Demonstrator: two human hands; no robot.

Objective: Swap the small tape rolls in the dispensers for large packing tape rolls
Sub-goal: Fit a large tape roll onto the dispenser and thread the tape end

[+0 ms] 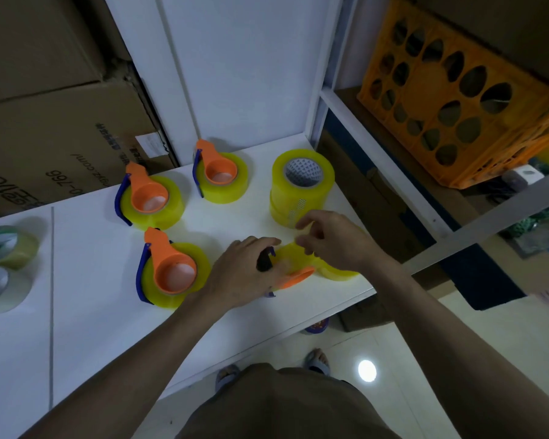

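Dispenser [293, 275] sits near the table [92, 312] edge at five o'clock; bare tabletop at seven. Left hand [244, 274] grips it, fingers curled; right hand [333, 240] pinches its yellow tape.

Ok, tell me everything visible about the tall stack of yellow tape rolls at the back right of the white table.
The tall stack of translucent yellow packing tape rolls stands upright on the white table, near its right edge by the white shelf upright. Faint seams suggest several rolls stacked; the count is unclear. The top shows a grey cardboard core printed with small triangles. Nothing clearly touches it; the right hand is just in front of its base, fingers curled.
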